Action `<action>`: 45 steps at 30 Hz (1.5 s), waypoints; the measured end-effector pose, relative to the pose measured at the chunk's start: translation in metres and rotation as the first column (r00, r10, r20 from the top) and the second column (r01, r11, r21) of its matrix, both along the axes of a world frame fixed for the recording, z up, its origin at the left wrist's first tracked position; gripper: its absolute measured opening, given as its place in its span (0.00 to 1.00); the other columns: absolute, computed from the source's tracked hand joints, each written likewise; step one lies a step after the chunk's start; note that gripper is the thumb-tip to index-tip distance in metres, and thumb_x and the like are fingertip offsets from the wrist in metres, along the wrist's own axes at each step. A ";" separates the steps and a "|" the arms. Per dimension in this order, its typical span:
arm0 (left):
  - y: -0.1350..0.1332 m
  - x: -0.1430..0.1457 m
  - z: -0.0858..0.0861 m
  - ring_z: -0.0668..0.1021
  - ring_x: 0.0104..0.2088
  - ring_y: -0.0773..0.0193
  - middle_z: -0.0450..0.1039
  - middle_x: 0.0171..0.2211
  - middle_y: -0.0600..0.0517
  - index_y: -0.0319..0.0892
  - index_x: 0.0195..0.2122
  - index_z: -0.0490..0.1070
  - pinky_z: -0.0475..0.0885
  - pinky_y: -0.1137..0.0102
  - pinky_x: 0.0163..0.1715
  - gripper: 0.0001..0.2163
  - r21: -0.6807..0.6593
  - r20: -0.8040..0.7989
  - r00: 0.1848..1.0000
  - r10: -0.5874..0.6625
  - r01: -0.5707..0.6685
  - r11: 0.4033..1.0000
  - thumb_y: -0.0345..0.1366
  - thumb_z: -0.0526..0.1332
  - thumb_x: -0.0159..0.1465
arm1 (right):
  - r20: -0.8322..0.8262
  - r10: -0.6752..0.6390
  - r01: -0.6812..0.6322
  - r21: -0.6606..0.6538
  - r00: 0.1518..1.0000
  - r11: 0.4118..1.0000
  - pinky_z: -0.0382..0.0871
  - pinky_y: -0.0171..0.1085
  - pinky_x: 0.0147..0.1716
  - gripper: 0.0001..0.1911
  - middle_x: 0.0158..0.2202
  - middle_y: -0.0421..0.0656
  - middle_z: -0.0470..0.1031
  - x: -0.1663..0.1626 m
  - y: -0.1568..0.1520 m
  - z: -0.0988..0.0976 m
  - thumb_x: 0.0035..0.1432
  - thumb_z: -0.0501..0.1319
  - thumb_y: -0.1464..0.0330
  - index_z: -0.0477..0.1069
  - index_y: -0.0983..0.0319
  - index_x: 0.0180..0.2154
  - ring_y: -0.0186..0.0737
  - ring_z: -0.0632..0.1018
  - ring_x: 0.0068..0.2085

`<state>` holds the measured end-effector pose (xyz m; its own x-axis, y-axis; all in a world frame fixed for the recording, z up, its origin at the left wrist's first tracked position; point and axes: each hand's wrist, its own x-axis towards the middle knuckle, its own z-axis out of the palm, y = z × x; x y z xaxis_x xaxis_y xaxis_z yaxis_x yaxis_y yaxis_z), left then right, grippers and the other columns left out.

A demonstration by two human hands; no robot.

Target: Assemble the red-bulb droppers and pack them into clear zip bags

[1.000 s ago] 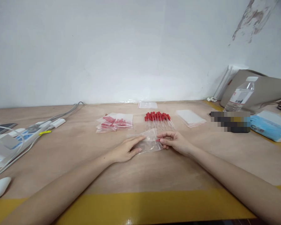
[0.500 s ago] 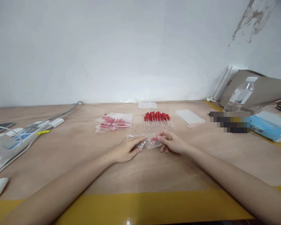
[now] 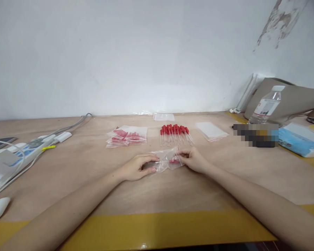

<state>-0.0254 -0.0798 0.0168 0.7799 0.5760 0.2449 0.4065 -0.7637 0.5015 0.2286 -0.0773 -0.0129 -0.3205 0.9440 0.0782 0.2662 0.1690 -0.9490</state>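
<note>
A clear plastic bag (image 3: 161, 166) lies on the table between my hands. Inside its right part is a red-handled piece (image 3: 173, 161), and a thin shaft seems to run leftward from it. My left hand (image 3: 138, 168) holds the bag's left end between thumb and fingers. My right hand (image 3: 195, 159) pinches the right end, its fingertips partly hidden by the film. Beyond the bag stands a row of small red-handled tools (image 3: 174, 129) with thin pale shafts, resembling screwdrivers. To their left lie filled clear bags (image 3: 127, 136) with red handles showing through.
A stack of flat clear bags (image 3: 211, 131) lies right of the red row, and another small stack (image 3: 164, 117) sits against the wall. Power strips with cables (image 3: 28, 151) run along the left. A water bottle (image 3: 267, 105), grey bag (image 3: 298, 97) and blue tissue pack (image 3: 298, 141) occupy the right.
The red-handled piece now sits inside the bag rather than at its right edge. My right hand has shifted onto the bag's end, and my left hand has moved slightly left.
</note>
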 end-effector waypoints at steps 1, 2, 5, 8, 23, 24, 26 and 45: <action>0.000 0.000 0.001 0.70 0.48 0.61 0.66 0.49 0.48 0.43 0.48 0.63 0.63 0.66 0.48 0.15 -0.008 -0.005 1.000 -0.006 0.006 1.000 0.39 0.55 0.60 | 0.027 -0.066 0.065 0.039 0.997 0.997 0.67 0.35 0.26 0.13 0.26 0.44 0.76 -0.003 0.000 -0.002 0.46 0.61 0.61 0.72 0.65 0.29 0.37 0.74 0.27; 0.000 0.001 0.001 0.70 0.48 0.61 0.66 0.49 0.48 0.43 0.48 0.63 0.64 0.66 0.47 0.15 -0.018 -0.011 1.000 -0.003 0.003 1.000 0.39 0.55 0.60 | 0.039 -0.133 0.130 0.070 0.990 0.989 0.66 0.35 0.24 0.12 0.26 0.44 0.75 -0.004 0.002 -0.004 0.47 0.60 0.62 0.71 0.64 0.29 0.37 0.73 0.26; -0.001 0.000 0.000 0.70 0.48 0.60 0.66 0.50 0.46 0.41 0.41 0.63 0.64 0.66 0.46 0.11 -0.033 -0.011 0.999 0.036 -0.036 0.999 0.40 0.56 0.59 | 0.080 -0.298 0.276 0.208 0.951 0.938 0.65 0.34 0.23 0.10 0.27 0.44 0.74 0.002 0.013 -0.007 0.49 0.56 0.64 0.69 0.64 0.30 0.36 0.73 0.25; -0.001 -0.001 -0.002 0.72 0.45 0.59 0.64 0.52 0.45 0.41 0.35 0.61 0.67 0.69 0.38 0.10 -0.040 -0.025 0.997 0.072 -0.073 0.997 0.41 0.56 0.59 | 0.196 -0.476 0.362 0.427 0.857 0.828 0.65 0.35 0.28 0.09 0.28 0.43 0.73 0.022 0.035 0.000 0.49 0.56 0.65 0.68 0.63 0.31 0.36 0.72 0.28; 0.001 -0.003 -0.007 0.65 0.54 0.60 0.63 0.53 0.48 0.45 0.52 0.62 0.60 0.63 0.53 0.18 0.025 -0.035 0.999 0.033 -0.032 0.999 0.41 0.54 0.61 | 0.320 -0.695 0.530 0.470 0.643 0.706 0.64 0.37 0.35 0.16 0.28 0.45 0.71 0.032 0.102 0.024 0.48 0.56 0.69 0.65 0.67 0.42 0.41 0.73 0.33; 0.001 -0.002 -0.007 0.65 0.54 0.60 0.63 0.53 0.48 0.45 0.52 0.62 0.60 0.62 0.53 0.18 0.028 -0.041 0.999 0.031 -0.030 0.999 0.41 0.53 0.61 | 0.266 -0.688 0.534 0.467 0.675 0.705 0.65 0.38 0.35 0.19 0.28 0.44 0.71 0.034 0.095 0.028 0.49 0.56 0.69 0.62 0.67 0.45 0.40 0.73 0.32; 0.001 -0.002 -0.007 0.64 0.54 0.60 0.63 0.53 0.48 0.45 0.52 0.62 0.60 0.62 0.54 0.18 0.033 -0.047 0.998 0.029 -0.027 0.999 0.41 0.53 0.61 | 0.146 -0.634 0.546 0.387 0.759 0.743 0.68 0.37 0.30 0.24 0.27 0.40 0.68 0.037 0.077 0.033 0.49 0.55 0.69 0.56 0.66 0.49 0.37 0.73 0.27; 0.003 -0.002 -0.007 0.65 0.54 0.59 0.63 0.53 0.48 0.45 0.52 0.62 0.59 0.61 0.53 0.18 0.007 -0.035 0.999 0.030 -0.030 1.000 0.40 0.54 0.61 | -0.515 -0.455 0.361 -0.278 0.726 0.890 0.72 0.32 0.24 0.13 0.22 0.33 0.68 0.017 0.001 0.007 0.47 0.59 0.71 0.54 0.58 0.33 0.31 0.75 0.22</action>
